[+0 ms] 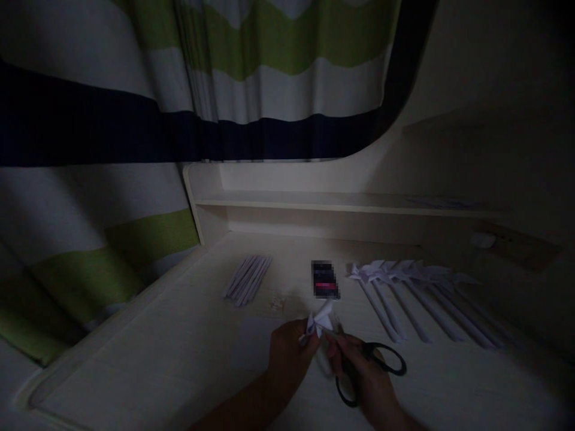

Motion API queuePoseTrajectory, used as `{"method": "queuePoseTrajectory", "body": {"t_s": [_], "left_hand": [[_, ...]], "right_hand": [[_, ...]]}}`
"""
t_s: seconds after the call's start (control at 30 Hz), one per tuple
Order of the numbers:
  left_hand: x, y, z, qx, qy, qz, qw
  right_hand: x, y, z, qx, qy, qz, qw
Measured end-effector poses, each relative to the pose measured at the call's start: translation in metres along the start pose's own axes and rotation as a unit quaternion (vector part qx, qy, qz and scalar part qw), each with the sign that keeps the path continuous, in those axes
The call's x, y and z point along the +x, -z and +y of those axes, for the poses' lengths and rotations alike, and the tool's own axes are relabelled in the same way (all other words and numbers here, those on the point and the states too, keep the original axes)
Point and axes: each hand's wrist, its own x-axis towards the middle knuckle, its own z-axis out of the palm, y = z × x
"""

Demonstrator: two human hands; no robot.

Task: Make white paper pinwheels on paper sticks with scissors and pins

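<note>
The scene is dim. My left hand pinches a small folded white paper piece just above the pale desk. My right hand grips black-handled scissors, their blades pointing toward the paper. Both hands meet near the desk's front middle. To the right lies a row of several finished white paper pinwheels on sticks.
A bundle of white paper sticks lies at the back left of the desk. A small dark blurred object sits behind my hands. A low shelf runs along the back. A striped curtain hangs at left and behind.
</note>
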Motion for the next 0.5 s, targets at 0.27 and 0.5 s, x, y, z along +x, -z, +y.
{"method": "queuePoseTrajectory", "body": {"t_s": [0.27, 0.5], "left_hand": [[0.003, 0.003, 0.005, -0.012, 0.038, -0.007, 0.999], [0.0, 0.0, 0.004, 0.016, 0.005, -0.011, 1.0]], "right_hand": [[-0.002, 0.0, -0.003, -0.093, -0.003, 0.009, 0.996], [-0.003, 0.001, 0.007, -0.121, 0.025, 0.034, 0.992]]}}
